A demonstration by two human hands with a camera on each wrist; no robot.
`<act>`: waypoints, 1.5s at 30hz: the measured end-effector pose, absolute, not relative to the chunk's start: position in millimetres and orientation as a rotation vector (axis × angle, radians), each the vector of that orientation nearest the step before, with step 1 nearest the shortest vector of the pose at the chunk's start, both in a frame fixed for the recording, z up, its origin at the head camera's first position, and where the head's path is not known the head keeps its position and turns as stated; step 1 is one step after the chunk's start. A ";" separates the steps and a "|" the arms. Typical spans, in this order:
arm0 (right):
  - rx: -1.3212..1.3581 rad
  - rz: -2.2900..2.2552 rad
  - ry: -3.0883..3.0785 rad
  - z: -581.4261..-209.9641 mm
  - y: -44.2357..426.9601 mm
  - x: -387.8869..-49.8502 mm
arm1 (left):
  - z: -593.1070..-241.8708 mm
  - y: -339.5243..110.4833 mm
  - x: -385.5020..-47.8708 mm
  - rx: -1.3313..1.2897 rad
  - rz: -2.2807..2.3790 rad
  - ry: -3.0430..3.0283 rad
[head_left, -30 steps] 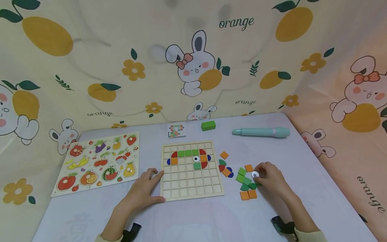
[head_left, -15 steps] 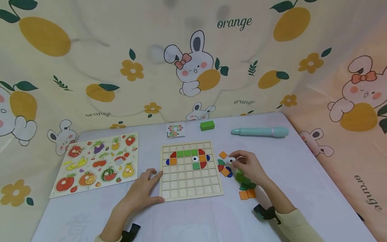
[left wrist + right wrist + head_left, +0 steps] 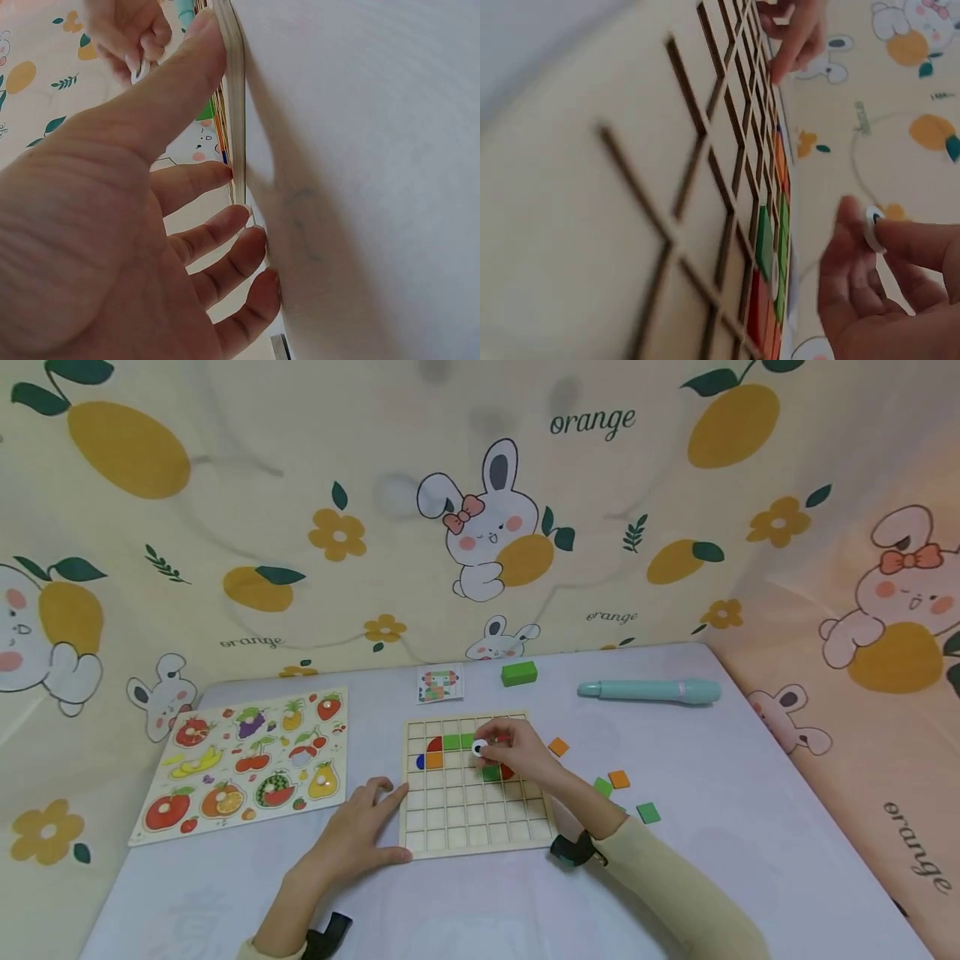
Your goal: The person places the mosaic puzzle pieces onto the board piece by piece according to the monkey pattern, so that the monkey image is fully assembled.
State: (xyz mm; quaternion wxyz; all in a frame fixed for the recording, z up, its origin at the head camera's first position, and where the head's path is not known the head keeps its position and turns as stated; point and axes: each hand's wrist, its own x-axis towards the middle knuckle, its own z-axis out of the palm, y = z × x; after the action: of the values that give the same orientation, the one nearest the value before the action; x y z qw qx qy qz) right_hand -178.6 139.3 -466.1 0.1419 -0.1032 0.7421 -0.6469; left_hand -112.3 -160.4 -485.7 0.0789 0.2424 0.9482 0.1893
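A wooden grid board (image 3: 456, 817) lies flat on the table, with red, green, blue and orange pieces set in its upper cells. Along its left edge rests my left hand (image 3: 354, 828), thumb near the lower corner and a fingertip higher up; in the left wrist view the thumb touches the board's edge (image 3: 236, 97). My right hand (image 3: 523, 753) pinches a round white eye piece (image 3: 478, 747) between thumb and finger, above the board's upper half. That eye piece (image 3: 873, 229) is clear of the board in the right wrist view. The hand hides some upper-right cells.
Loose orange (image 3: 618, 778) and green squares (image 3: 648, 812) lie right of the board; the right arm covers others. Behind it are a pattern card (image 3: 440, 683), a green block (image 3: 519, 673) and a teal pen-shaped object (image 3: 648, 692). A fruit puzzle board (image 3: 251, 760) lies left.
My right hand has carried the eye piece leftward from the loose pieces to above the board. The left hand has stayed at the board's edge.
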 end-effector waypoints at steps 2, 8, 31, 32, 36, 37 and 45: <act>-0.340 -1.831 2.149 -467.2 132.0 -185.1 | -485.1 -160.5 -112.3 0.738 0.575 2.829; -0.493 -1.665 2.269 -467.9 117.1 -199.7 | -483.0 -159.9 -111.9 0.726 0.584 2.820; -0.520 -1.484 2.415 -485.6 96.2 -208.8 | -483.0 -159.9 -113.2 0.769 0.601 2.823; -0.534 -1.461 2.437 -485.5 95.2 -208.7 | -483.4 -159.8 -113.2 0.766 0.594 2.825; -0.560 -1.311 2.556 -484.0 92.4 -207.4 | -483.1 -159.3 -113.0 0.756 0.583 2.831; -0.567 -1.252 2.595 -483.1 91.8 -207.0 | -483.0 -159.2 -113.0 0.752 0.580 2.832; -0.586 -0.896 2.795 -477.5 84.4 -201.1 | -481.4 -159.3 -111.4 0.737 0.574 2.832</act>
State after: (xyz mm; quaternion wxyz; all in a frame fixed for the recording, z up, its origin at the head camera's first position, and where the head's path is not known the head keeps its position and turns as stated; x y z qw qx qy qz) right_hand -201.1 84.4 -477.5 0.0743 -0.1954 0.9312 -0.2985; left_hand -111.4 -159.3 -481.4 0.0795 0.2465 0.9466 0.1918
